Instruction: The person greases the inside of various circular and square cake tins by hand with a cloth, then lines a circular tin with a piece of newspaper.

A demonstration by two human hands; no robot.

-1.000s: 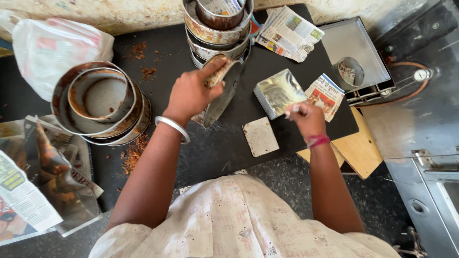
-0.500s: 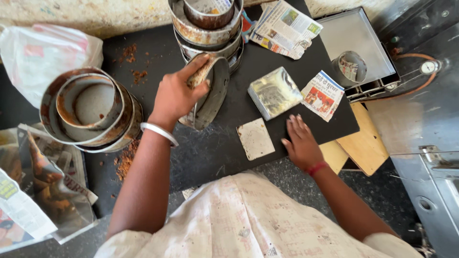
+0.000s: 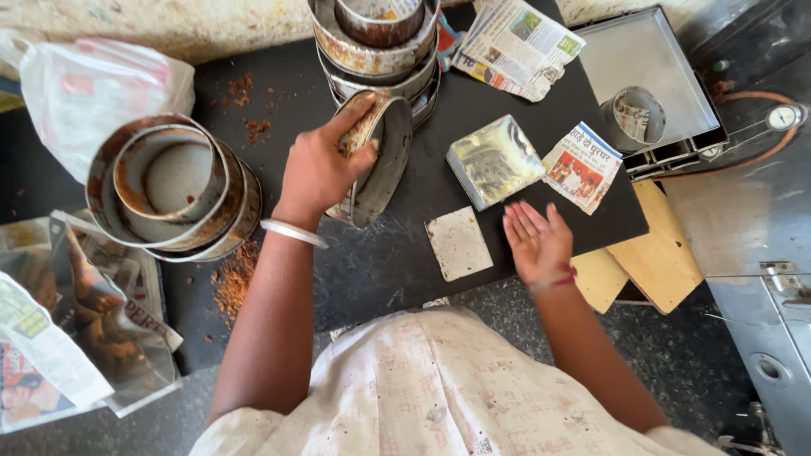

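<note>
My left hand [image 3: 317, 173] has its grip clenched on a round tin [image 3: 376, 160], tilted on edge on the counter [image 3: 397, 262] below the tin stack [image 3: 376, 42]. My right hand [image 3: 536, 241] lies released, flat, right of the tin, beside a square card [image 3: 459, 243]. I'd say lining comes next: the card needs a careful pickup.

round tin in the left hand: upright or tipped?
Tipped. The left hand holds the round tin on its edge on the black counter, open side facing right.
</note>
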